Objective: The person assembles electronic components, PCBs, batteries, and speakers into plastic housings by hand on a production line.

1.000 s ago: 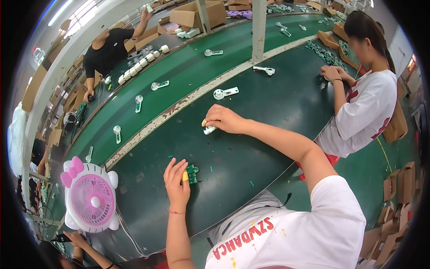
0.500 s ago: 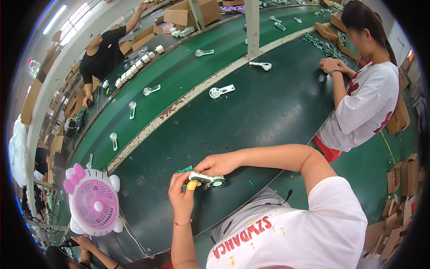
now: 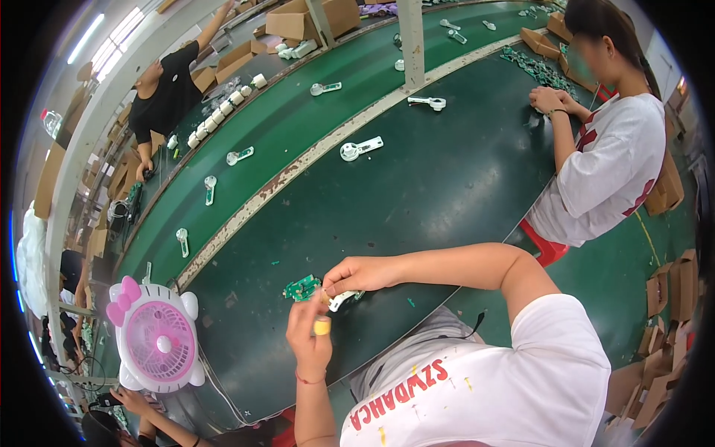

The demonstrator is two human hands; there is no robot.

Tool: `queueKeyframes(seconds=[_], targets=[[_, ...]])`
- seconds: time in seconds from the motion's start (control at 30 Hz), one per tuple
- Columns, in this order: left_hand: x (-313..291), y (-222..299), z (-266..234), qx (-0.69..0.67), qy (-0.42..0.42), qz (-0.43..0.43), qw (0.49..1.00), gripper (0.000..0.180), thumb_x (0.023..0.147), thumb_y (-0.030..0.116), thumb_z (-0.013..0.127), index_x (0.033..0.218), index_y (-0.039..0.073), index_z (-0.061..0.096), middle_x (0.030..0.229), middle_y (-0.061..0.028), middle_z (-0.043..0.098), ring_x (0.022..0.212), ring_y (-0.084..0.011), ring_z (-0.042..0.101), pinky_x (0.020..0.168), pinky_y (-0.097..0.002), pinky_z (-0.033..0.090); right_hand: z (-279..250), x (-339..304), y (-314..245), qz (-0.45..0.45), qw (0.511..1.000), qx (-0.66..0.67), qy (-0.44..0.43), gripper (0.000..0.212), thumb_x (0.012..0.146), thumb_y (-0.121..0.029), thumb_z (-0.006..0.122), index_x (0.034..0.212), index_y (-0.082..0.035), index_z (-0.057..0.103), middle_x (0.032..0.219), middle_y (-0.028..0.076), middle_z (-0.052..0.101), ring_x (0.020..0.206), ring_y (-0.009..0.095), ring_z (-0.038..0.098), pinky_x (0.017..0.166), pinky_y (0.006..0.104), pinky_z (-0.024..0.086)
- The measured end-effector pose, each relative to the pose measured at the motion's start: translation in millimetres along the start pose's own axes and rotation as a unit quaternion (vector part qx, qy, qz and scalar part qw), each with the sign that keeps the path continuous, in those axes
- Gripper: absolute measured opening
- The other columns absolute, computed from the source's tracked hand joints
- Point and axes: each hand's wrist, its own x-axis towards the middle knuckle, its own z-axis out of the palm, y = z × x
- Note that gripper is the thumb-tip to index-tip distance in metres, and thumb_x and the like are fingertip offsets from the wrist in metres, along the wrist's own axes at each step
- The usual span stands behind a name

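Observation:
My left hand (image 3: 307, 335), with a yellow finger cover on its thumb, is raised at the near edge of the dark green table. Its fingers are smeared by motion. My right hand (image 3: 361, 274) meets it from the right, fingers pinched together; whatever is between the fingertips is too small to make out. Partly hidden under the right fingers is a white plastic housing (image 3: 342, 299) with a green part at its right end. Several small green circuit boards (image 3: 302, 288) lie in a pile just left of the fingertips.
A pink and white fan (image 3: 158, 339) stands at the left. Two white housings (image 3: 361, 148) (image 3: 428, 103) lie farther off on the table. Beyond a raised rail (image 3: 283, 177), a green belt (image 3: 268, 127) carries more housings. A co-worker (image 3: 607, 149) sits at the right; another person (image 3: 167, 93) works across.
The white housing has shifted and turned between my hands, and its round end no longer shows. My left fingers have moved off its side. More of the circuit board pile is visible.

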Motion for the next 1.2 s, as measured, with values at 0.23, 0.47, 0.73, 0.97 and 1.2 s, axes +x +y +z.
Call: queueKeyframes(seconds=[0.23,0.47,0.73,0.97,1.2], targets=[[6.7,-7.1,9.5,0.026,0.011,-0.008,1.0,0.02,0.077,-0.002,0.059,0.095,0.004,0.063,0.084,-0.0089,0.056,0.077,-0.0184,0.055,0.068,-0.0271,0.045,-2.8,-4.3,4.4,0.004,0.999,-0.02,-0.045,0.018,0.09,-0.015,0.052,0.092,-0.002,0.064,0.086,0.0,0.062,0.083,0.005,0.052,0.077,0.0213,0.04],[11.5,-3.0,5.0,0.045,-0.033,-0.006,0.998,0.013,0.074,-0.005,0.059,0.085,0.002,0.057,0.084,-0.0104,0.055,0.078,-0.0238,0.055,0.069,-0.0307,0.045,-0.2,-7.7,-0.2,-0.005,0.998,-0.033,-0.055,0.019,0.089,-0.018,0.054,0.09,-0.002,0.065,0.078,-0.002,0.06,0.076,0.004,0.049,0.069,0.0208,0.039],[14.0,1.9,7.8,0.122,-0.028,0.045,0.991,0.015,0.074,-0.002,0.061,0.086,0.003,0.053,0.084,-0.0111,0.054,0.078,-0.0272,0.054,0.07,-0.034,0.044,2.0,-7.4,2.2,0.011,0.998,-0.066,-0.014,0.022,0.089,-0.021,0.056,0.095,-0.002,0.063,0.082,-0.001,0.062,0.078,0.005,0.052,0.071,0.0223,0.041],[11.4,-4.8,5.4,0.156,-0.043,0.084,0.983,0.014,0.076,-0.001,0.06,0.088,0.003,0.054,0.086,-0.0112,0.054,0.08,-0.0276,0.054,0.071,-0.0342,0.044,-0.5,-7.8,1.3,0.018,0.998,-0.055,-0.025,0.022,0.088,-0.021,0.058,0.098,-0.002,0.063,0.084,0.0,0.063,0.079,0.005,0.053,0.071,0.0219,0.042],[3.0,-20.6,13.4,-0.068,0.028,-0.07,0.995,0.025,0.089,0.009,0.05,0.112,0.0,0.055,0.103,-0.0084,0.058,0.095,-0.0175,0.055,0.081,-0.0273,0.044,2.7,-10.4,-10.1,0.003,1.0,-0.02,-0.021,0.028,0.087,-0.014,0.057,0.113,-0.003,0.057,0.068,-0.004,0.05,0.07,0.003,0.047,0.068,0.0209,0.04]])
